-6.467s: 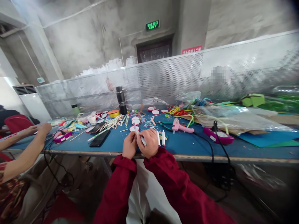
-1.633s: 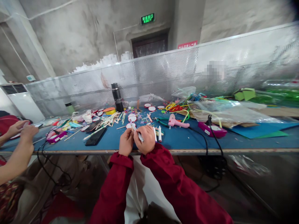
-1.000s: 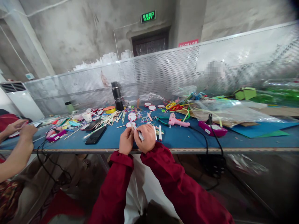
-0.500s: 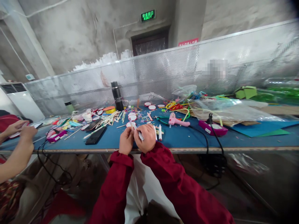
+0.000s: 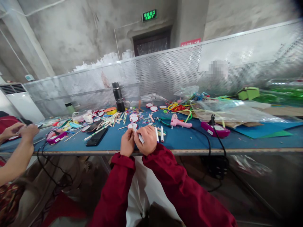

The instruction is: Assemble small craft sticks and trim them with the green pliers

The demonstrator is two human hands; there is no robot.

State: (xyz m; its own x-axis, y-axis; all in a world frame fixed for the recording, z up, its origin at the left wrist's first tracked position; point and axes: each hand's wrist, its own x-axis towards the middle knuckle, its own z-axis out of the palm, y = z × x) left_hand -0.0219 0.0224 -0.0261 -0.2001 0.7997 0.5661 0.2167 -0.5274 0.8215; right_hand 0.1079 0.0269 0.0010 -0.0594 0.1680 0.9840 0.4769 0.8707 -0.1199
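My right hand (image 5: 147, 140) is closed around a white marker pen (image 5: 141, 138), held like a pen at the table's front edge. Close against it, my left hand (image 5: 127, 143) is pinched, with its fingertips meeting the right hand's. A slim pale piece (image 5: 133, 126) sticks up between the fingertips; its lower end is hidden, so its kind is unclear. Beyond the hands lie round white discs with red rims (image 5: 133, 118). Two more white markers (image 5: 162, 134) are just right of my right hand, beside some short pale sticks.
A pink glue gun (image 5: 180, 122) and green-handled pliers (image 5: 164, 122) lie to the right, near a purple box (image 5: 215, 129) with cables. On the left are a black phone (image 5: 97, 137), paper sticks (image 5: 106, 123) and a co-worker's hands (image 5: 27, 132). A black thermos (image 5: 118, 97) stands behind.
Both hands stay almost in place, still together; the right fingers shift slightly around the marker. The co-worker's hands move a little to the right.
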